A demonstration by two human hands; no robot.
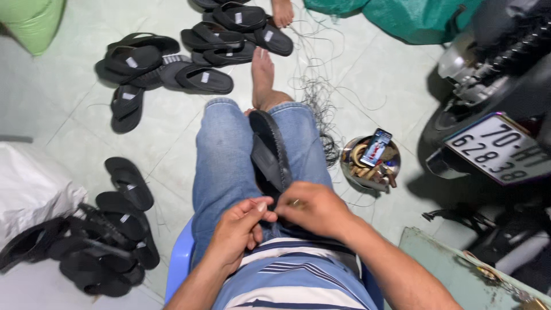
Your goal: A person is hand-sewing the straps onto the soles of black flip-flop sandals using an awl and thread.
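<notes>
black sandal (268, 150) lying lengthwise between the jeans-clad knees, sole edge up, strap side left | left hand (238, 229) fingers pinched together at its near end | right hand (314, 208) curled tight there too, gripping the heel | metal bowl (370, 163) with a phone off to the right

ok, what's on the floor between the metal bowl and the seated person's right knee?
Head view: a tangle of dark thread lies on the tiled floor between the metal bowl and the knee.
</notes>
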